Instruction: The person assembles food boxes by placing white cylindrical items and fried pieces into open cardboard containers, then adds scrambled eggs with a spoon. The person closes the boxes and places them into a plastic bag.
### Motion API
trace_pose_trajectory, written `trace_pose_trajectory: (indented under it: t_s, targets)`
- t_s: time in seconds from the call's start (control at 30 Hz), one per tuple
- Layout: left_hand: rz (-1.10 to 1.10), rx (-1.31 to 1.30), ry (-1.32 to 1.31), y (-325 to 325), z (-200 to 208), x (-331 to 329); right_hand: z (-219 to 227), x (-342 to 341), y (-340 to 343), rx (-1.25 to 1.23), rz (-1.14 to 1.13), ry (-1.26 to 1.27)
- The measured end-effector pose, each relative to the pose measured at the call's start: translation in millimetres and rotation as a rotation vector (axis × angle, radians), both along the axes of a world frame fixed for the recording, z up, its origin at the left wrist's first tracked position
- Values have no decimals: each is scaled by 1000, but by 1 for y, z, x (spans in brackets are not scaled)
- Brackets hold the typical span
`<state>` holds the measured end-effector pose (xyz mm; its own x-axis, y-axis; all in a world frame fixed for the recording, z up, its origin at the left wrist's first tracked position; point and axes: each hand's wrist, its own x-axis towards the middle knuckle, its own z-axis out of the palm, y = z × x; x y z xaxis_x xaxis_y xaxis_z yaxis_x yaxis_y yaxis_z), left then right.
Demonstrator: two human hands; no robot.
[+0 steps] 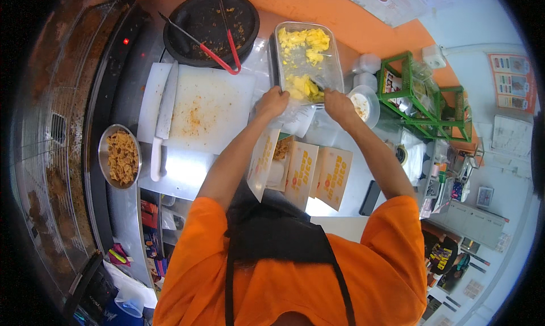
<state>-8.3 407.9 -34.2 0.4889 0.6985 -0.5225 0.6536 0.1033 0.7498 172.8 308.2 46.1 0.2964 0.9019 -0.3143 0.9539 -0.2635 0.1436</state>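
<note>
Red-handled tongs (214,57) across a black bowl (196,11), knife (166,107) on a white board (234,93)

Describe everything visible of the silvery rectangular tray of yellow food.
The silvery rectangular tray has rounded corners and a pale rim; material unclear. Lumpy yellow food lies at its far and near ends, the middle mostly bare. It lies right of the round black pan. The bare left hand holds its near left corner; the bare right hand is at its near right corner, contact unclear.
</note>
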Motion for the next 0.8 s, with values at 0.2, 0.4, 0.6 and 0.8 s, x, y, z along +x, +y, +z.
trace_pose_trajectory:
  t_s: [0.2, 0.4, 0.6, 0.8]
  targets:
    - [13, 75, 39, 6, 10, -32, -9, -18, -12, 131, 45, 106]
    - [-89, 138, -44, 0, 13, -56, -20, -46, -10, 140, 20, 257]
    - [-99, 241, -40, -11, 11, -61, -27, -41, 0, 25, 166, 408]
    - [-52, 212, 40, -13, 18, -51, -35, -7, 20, 56, 452, 681]
